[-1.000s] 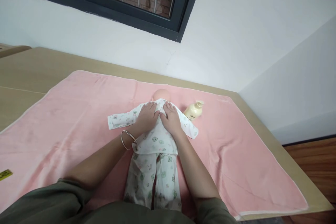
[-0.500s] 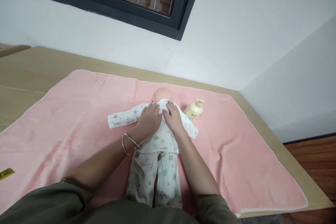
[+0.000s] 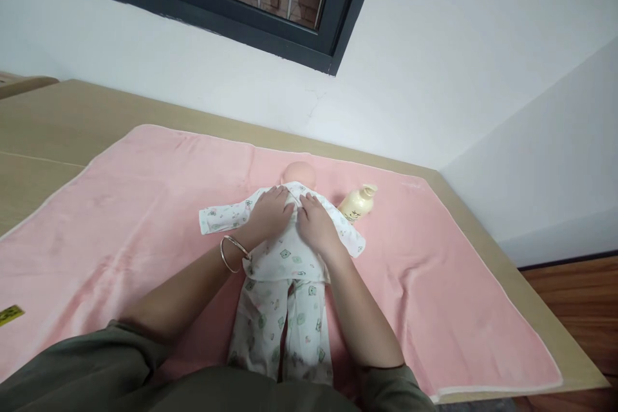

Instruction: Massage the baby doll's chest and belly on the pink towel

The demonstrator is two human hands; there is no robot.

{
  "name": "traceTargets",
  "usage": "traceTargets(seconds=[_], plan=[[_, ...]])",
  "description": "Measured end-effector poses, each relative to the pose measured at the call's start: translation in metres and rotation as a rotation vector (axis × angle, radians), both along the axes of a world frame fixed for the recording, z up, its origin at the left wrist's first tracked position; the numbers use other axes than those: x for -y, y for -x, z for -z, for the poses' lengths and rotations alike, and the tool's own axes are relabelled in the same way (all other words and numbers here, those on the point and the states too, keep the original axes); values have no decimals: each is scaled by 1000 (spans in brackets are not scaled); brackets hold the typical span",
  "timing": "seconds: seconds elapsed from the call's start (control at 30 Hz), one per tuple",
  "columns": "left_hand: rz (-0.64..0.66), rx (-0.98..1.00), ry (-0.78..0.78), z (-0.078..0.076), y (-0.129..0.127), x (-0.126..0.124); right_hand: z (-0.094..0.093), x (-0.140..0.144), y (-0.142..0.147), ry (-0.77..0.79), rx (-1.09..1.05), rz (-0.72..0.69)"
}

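Under the dark window, a tan wooden bench (image 3: 58,122) carries a soft pink towel (image 3: 145,206), and a baby doll in white printed pajamas (image 3: 284,270) lies in its middle. Left hand (image 3: 268,215) and right hand (image 3: 316,225) lie flat and open on the doll's chest, side by side, gripping nothing. A cream lotion bottle (image 3: 357,204) lies just beside the doll's sleeve.

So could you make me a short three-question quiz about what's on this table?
1. True or false: both hands rest flat on the doll's chest.
2. What lies just right of the doll's head? A) cream bottle B) cup C) book
3. Which wrist wears the bangle?

Key:
1. True: left hand and right hand press the printed top.
2. A, the bottle on the pink towel.
3. The left.
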State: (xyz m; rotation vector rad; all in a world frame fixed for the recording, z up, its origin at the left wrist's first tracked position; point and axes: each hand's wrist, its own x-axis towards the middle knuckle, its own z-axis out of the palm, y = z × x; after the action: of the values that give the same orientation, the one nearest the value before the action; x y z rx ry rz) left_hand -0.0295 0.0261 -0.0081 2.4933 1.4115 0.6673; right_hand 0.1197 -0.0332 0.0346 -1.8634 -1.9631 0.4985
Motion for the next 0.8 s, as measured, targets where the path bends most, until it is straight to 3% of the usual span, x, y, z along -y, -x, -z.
traceTargets(seconds=[0.2, 0.47, 0.67, 0.8], plan=[[80, -24, 37, -8, -3, 13, 12, -23, -22, -40, -18, 102], [9, 50, 59, 0, 2, -11, -3, 6, 16, -29, 212, 53], [-93, -56, -46, -16, -3, 24, -2, -3, -1, -37, 109, 8], [-125, -76, -73, -24, -10, 46, 7, -16, -12, -57, 53, 75]])
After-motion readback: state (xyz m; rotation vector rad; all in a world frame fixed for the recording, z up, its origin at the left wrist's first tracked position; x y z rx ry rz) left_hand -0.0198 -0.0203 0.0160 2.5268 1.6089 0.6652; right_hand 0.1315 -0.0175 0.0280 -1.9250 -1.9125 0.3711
